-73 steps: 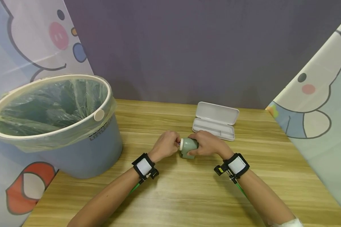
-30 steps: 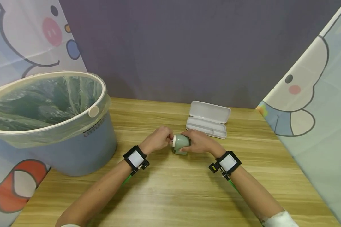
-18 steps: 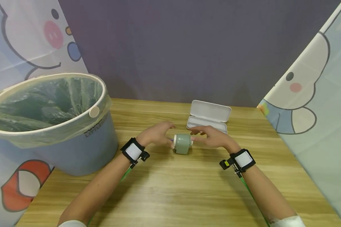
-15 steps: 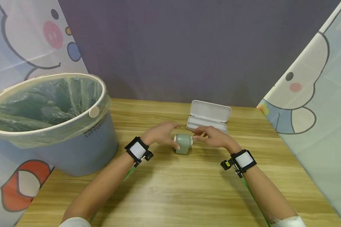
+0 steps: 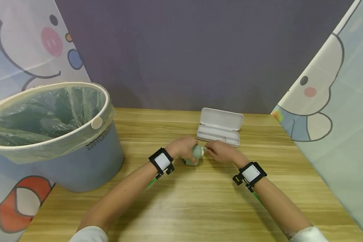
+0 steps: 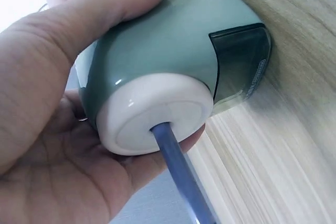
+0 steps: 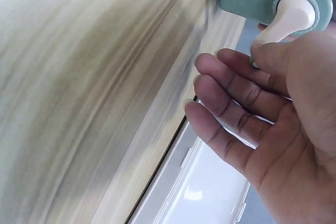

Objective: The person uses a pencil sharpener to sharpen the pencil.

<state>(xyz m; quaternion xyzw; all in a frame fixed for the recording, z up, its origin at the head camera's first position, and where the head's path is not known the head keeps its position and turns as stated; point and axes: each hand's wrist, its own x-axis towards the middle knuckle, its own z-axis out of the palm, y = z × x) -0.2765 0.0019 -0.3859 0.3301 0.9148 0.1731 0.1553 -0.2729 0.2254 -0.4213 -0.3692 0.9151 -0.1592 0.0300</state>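
A green pencil sharpener (image 5: 197, 153) lies between both hands near the middle of the table. My left hand (image 5: 182, 148) grips its body, thumb on one side and fingers round the other. In the left wrist view a blue pencil (image 6: 181, 174) sticks out of the sharpener's round white front (image 6: 152, 116), and a dark see-through shavings drawer (image 6: 241, 66) shows at its base. On the opposite side, my right hand (image 5: 223, 153) pinches the end of the white crank handle (image 7: 291, 17) between thumb and index finger; the other fingers are loosely bent.
Behind the right hand lies an open white pencil case (image 5: 221, 119) with its lid raised. A large blue bin (image 5: 93, 161) lined with a clear bag stands at the left. A grey panel (image 5: 169, 60) rises along the table's back edge.
Earlier the left hand was at the pencil and the right hand held the sharpener's body. Both let go; the left has since moved right onto the body, while the right has taken hold of the crank.
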